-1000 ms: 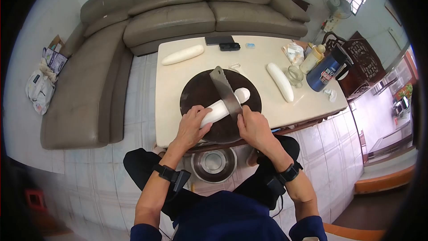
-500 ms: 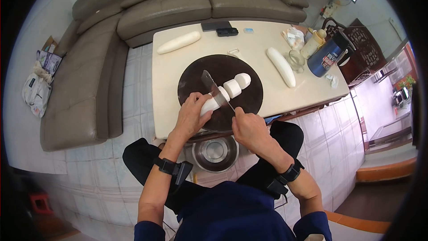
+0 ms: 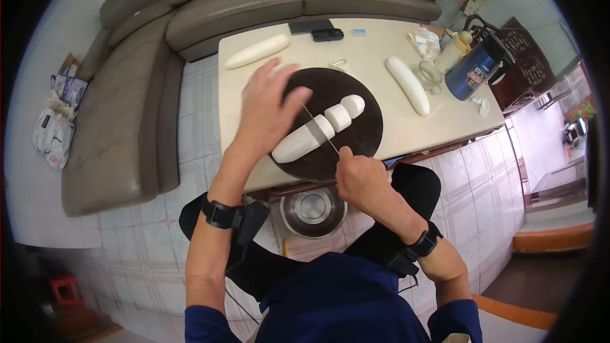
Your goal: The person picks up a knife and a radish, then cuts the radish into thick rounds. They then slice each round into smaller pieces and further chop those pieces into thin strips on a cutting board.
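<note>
My right hand point(image 3: 363, 178) grips the handle of a knife point(image 3: 316, 132), whose blade sits in the white radish point(image 3: 295, 144) on the dark round board point(image 3: 305, 168). Above the board's left edge my left hand point(image 3: 267, 105) is raised, slightly blurred, its fingers apart and holding nothing. A cut chunk point(image 3: 337, 117) lies just beyond the blade, touching a rounded end piece point(image 3: 352, 106). One whole radish point(image 3: 257, 51) rests at the table's back left, another point(image 3: 408, 86) to the right of the board.
On the cream table point(image 3: 238, 98) are a peeler point(image 3: 338, 63), a black case point(image 3: 327, 35), a glass jar point(image 3: 429, 76), a blue flask point(image 3: 471, 75) and a yellowish bottle point(image 3: 454, 53). A metal bowl point(image 3: 313, 228) stands on the floor between the knees.
My left hand has let go of the radish and lifted up and to the left, its fingers spreading. The knife blade has come down flatter against the radish. The view has shifted slightly.
</note>
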{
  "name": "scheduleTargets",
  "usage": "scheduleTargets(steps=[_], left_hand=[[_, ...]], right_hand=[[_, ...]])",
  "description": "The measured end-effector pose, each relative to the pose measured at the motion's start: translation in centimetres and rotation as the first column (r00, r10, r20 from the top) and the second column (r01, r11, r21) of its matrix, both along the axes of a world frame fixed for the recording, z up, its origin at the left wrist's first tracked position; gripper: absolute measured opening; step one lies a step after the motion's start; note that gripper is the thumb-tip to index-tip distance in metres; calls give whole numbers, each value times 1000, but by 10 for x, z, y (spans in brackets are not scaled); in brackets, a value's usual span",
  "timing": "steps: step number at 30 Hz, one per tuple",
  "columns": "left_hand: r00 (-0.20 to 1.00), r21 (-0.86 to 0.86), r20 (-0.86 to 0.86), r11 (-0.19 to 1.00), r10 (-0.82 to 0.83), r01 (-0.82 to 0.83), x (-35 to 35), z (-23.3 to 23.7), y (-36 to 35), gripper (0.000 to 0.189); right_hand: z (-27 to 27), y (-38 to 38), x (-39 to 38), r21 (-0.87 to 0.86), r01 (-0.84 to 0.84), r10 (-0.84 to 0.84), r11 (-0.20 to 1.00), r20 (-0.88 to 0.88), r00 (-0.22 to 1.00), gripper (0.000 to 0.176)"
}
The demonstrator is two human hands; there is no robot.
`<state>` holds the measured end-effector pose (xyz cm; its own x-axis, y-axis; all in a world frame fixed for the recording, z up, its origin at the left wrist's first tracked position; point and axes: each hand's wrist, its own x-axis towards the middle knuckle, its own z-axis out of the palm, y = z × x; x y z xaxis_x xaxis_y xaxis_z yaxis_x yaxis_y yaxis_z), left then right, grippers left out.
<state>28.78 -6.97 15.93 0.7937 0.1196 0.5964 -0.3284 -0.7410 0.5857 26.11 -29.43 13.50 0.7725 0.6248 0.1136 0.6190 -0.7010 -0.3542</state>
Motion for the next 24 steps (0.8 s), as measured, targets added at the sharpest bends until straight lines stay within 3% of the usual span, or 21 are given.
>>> scheduleTargets(steps=[2,5,10,18,22,24], left_hand=[[992,378,-94,918,-89,119,6,6,-23,45],[990,410,-141,910,6,53,19,-19,-39,48],[981,369,-196,926,-6,79,29,-22,-41,37],[933,276,-352,945,-72,177,35,-22,-33,40],[927,262,-369,949,-70,176,41,-29,-28,41],[937,238,-335,953,-103,190,41,-61,-21,41]], right_hand=[[0,2,-2,-30,26,-26,999,-13,1000,16],[4,3,-5,-39,21,-22,999,-31,999,18],[14,4,3,-39,-3,2,999,-46,999,17],[23,11,7,-34,-35,31,999,-109,994,13],[4,17,11,-5,-12,11,1000,-135,991,13],[-23,24,8,33,-38,40,999,-75,996,12]])
